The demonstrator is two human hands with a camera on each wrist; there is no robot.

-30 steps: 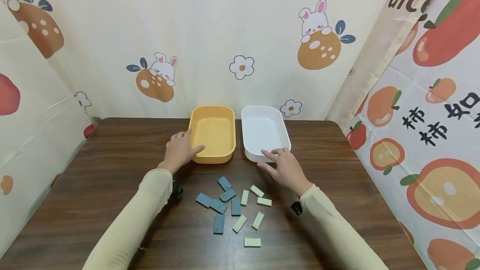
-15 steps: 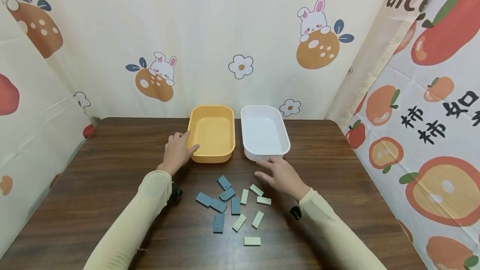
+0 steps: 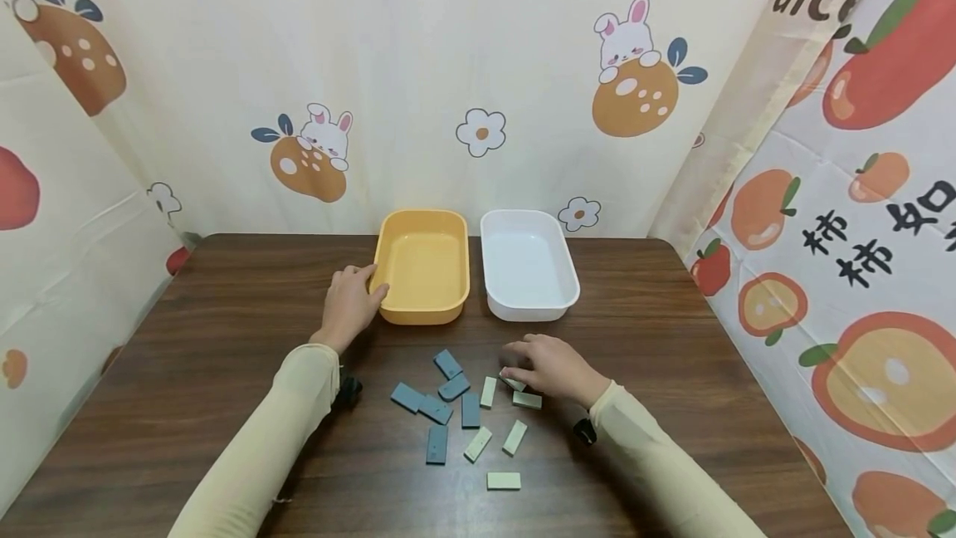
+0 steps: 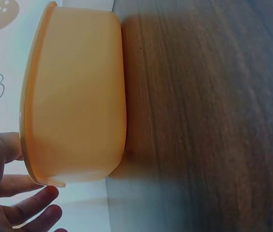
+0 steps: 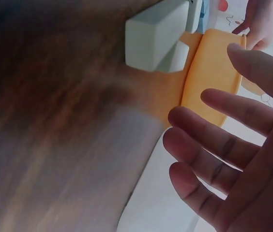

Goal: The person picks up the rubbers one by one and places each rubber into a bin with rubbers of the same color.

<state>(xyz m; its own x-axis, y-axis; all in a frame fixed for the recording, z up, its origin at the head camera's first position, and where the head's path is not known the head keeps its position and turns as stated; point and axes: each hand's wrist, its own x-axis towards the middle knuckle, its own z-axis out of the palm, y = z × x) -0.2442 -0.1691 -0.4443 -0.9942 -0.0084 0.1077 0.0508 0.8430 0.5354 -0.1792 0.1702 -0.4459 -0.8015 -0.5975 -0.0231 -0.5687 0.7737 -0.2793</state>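
My left hand (image 3: 349, 305) is at the left rim of the yellow tray (image 3: 424, 316), its thumb and index finger at the edge. In the left wrist view, the thumb (image 4: 11, 146) passes behind the tray's rim and the other fingers spread loosely near its corner. My right hand (image 3: 556, 368) hovers over the pale green blocks, partly covering one. Its fingers are apart and hold nothing in the right wrist view, with a pale green block (image 5: 148, 41) beyond the fingertips. Several pale green blocks (image 3: 504, 481) and several blue-grey blocks (image 3: 436, 445) lie scattered on the table.
A white tray (image 3: 532, 312) stands right of the yellow one, both at the back of the brown wooden table (image 3: 246, 314). Printed curtains (image 3: 418, 65) hang behind the table and along its sides.
My right hand has moved from the white tray's front edge down toward the pale green blocks. The left hand has drawn back slightly left, its thumb less far over the yellow tray.
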